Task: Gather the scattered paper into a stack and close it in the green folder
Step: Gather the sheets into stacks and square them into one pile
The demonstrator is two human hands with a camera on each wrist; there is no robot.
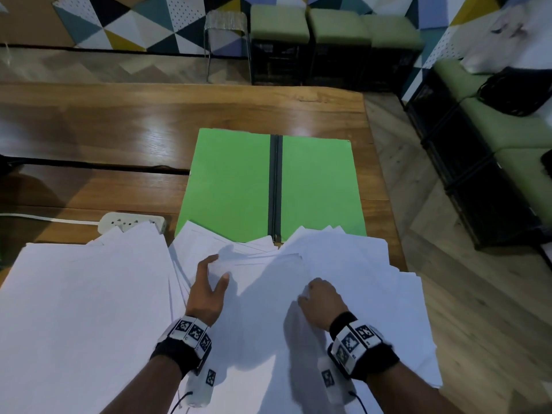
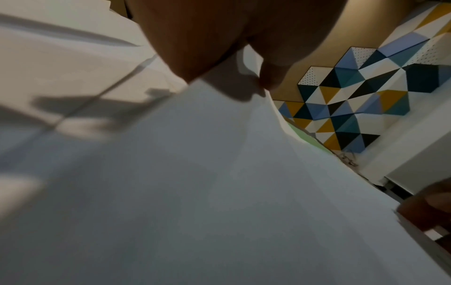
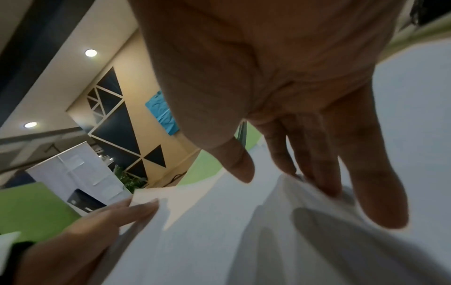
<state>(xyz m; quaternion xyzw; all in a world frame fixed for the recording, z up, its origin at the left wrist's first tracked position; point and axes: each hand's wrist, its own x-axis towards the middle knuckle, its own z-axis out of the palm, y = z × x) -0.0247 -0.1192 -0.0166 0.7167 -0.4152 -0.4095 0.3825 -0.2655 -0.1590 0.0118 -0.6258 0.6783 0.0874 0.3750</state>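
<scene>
The green folder (image 1: 233,180) lies open and flat on the wooden table (image 1: 119,130), its dark spine running away from me. Several white sheets of paper (image 1: 89,294) are spread loosely over the near half of the table and overlap the folder's near edge. My left hand (image 1: 209,285) stands on its side, straight fingers against the left edges of the middle sheets, thumb over the top sheet. My right hand (image 1: 321,300) presses its fingertips (image 3: 380,202) down on the paper (image 3: 244,231), which rucks up in a fold against them; its thumb is off the paper.
A white power strip (image 1: 131,222) with its cable sits left of the folder, partly under the sheets. The table's right edge runs close beside the folder and the right-hand sheets hang over it. Green stools (image 1: 279,25) and a clear stool (image 1: 227,22) stand beyond the far edge.
</scene>
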